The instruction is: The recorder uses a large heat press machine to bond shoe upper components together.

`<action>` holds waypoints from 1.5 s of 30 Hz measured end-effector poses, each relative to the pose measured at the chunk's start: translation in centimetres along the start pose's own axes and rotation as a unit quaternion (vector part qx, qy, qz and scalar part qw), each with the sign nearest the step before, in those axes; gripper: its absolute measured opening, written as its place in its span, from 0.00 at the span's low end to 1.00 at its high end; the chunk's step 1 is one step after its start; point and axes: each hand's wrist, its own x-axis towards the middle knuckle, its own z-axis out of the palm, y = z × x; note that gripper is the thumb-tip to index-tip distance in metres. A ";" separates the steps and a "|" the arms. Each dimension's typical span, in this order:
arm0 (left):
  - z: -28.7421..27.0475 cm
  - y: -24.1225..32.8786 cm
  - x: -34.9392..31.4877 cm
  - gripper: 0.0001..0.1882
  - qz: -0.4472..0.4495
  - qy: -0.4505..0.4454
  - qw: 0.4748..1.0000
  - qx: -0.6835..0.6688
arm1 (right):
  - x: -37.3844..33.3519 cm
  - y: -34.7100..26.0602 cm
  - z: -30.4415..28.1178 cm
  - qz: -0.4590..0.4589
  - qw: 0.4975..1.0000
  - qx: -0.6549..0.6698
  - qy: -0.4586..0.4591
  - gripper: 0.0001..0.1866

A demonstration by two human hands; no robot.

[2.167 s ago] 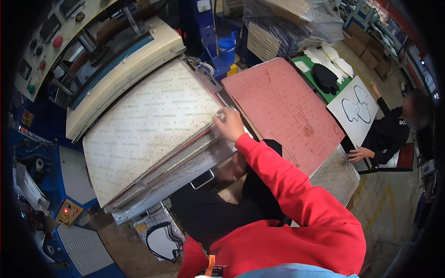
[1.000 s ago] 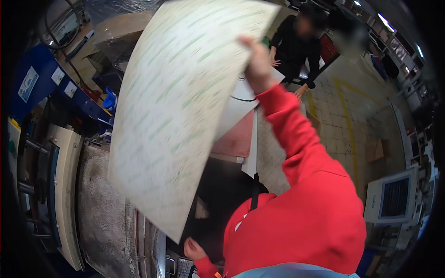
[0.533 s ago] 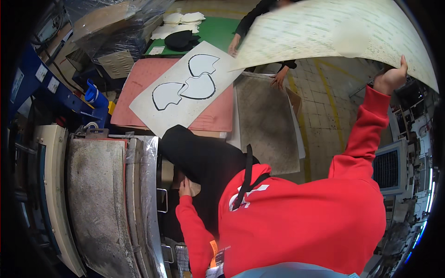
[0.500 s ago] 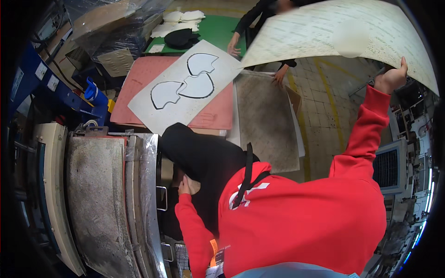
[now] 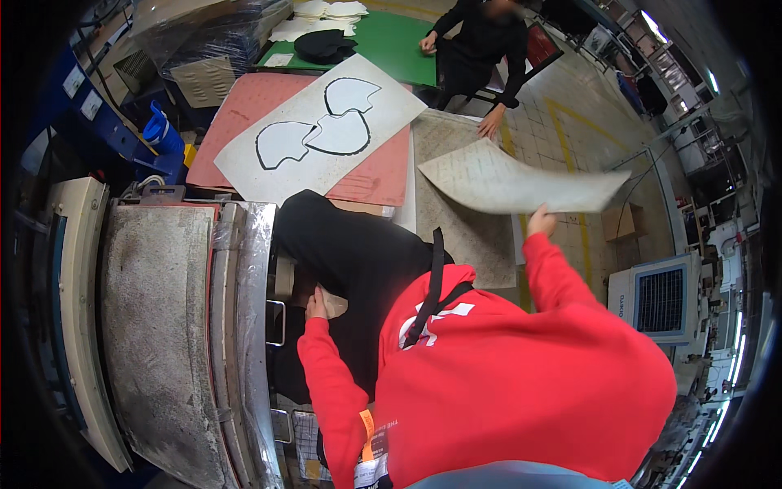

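Note:
My right hand grips the near edge of a thin, pale, bendy sheet. The sheet is curved and blurred toward its right end, and it hangs over a large, stained grey-brown board. Low beside my black-clad leg, my left hand has its fingers together against a small beige piece whose kind I cannot make out. Ahead, a white panel lies slantwise on a red mat. On it are several white curved pieces with black outlines, touching one another.
At left stands a machine with a worn grey plate and metal handles. A green table carries black cut pieces and white ones. Across from me, a person in black has a hand near the grey-brown board.
My right hand has come down and inward with the pale sheet, which was raised high at the right. The other person's arms now show more. My left hand stays by my leg.

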 end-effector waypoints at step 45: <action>-1.3 2.3 -1.6 0.34 -0.103 0.034 0.994 -0.030 | -20.5 -3.4 19.6 -0.121 0.695 -0.066 -0.706 0.22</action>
